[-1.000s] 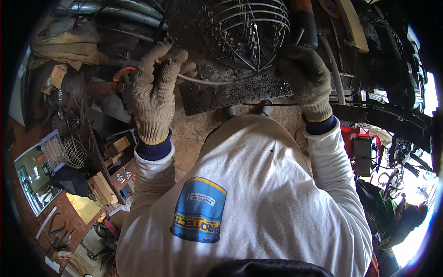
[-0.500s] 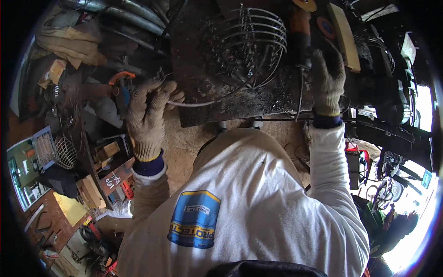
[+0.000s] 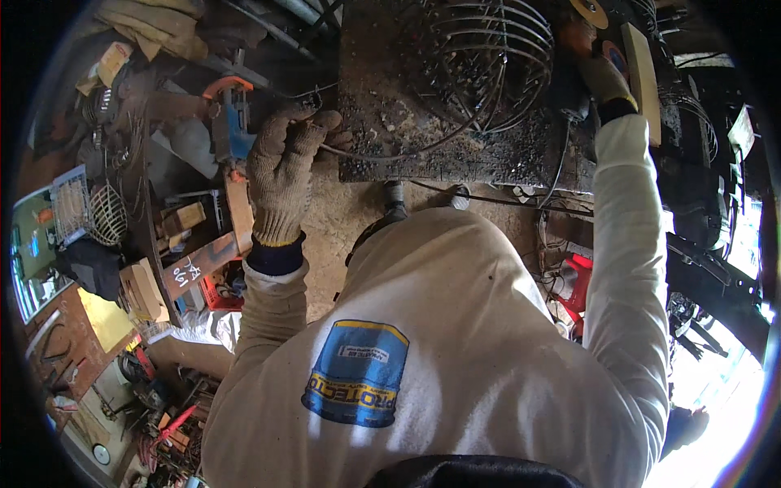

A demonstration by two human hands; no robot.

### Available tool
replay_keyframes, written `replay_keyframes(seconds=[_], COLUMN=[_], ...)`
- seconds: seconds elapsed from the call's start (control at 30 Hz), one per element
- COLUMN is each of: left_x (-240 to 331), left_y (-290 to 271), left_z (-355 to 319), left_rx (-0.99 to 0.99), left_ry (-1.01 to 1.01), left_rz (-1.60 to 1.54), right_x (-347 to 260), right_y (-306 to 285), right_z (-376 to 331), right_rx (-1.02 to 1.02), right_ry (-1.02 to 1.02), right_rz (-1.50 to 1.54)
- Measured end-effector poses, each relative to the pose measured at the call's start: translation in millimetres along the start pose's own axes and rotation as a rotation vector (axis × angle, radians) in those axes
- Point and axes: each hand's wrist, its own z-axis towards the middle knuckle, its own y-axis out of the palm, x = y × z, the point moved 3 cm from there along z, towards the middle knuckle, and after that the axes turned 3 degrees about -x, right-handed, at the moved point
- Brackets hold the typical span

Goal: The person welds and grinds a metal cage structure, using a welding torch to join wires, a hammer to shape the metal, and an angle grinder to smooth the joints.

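Observation:
My gloved left hand point(image 3: 281, 163) is closed at the left edge of the dark worktable, with its fingertips bunched around the end of a thin curved metal rod point(image 3: 382, 155). The rod bends rightward across the table to a round cage of metal hoops point(image 3: 504, 69). Right of the cage lies an orange and black angle grinder point(image 3: 573, 89), its tan disc point(image 3: 589, 11) at the far end. My gloved right hand point(image 3: 607, 80) is against the grinder's right side, the fingers closed about its body and partly hidden.
The worktable point(image 3: 390, 175) has a gritty black top. A pale wooden strip point(image 3: 643, 85) lies right of the grinder. The grinder's cord point(image 3: 561, 163) hangs over the near edge. On the left stand a blue clamp with an orange top point(image 3: 232, 114) and cluttered shelves.
My right hand, with fingers spread near the grinder's cord end before, has moved farther forward onto the grinder's body. My left hand stays at the rod's end. The whole view has shifted and turned slightly.

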Motion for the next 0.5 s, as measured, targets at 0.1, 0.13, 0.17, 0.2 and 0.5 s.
replay_keyframes(seconds=[0.1,0.13,0.17,0.2,0.5], left_x=[0,1,3,6,20], left_y=[-1,1,2,2,3], left_z=[-6,-7,-8,-9,-3], left_rx=[0.023,0.04,0.053,0.071,0.064], left_ry=[0.006,-0.011,-0.01,0.02,0.011], left_rz=[-0.016,-0.108,-0.109,-0.101,-0.222], right_x=[6,10,9,9,35], right_y=[5,6,9,12,33], right_z=[17,21,25,27,41], right_rx=[-0.023,-0.037,-0.058,-0.077,-0.17], right_ry=[-0.016,-0.016,-0.025,-0.034,0.066], right_rz=[0.033,0.065,0.102,0.156,0.736])
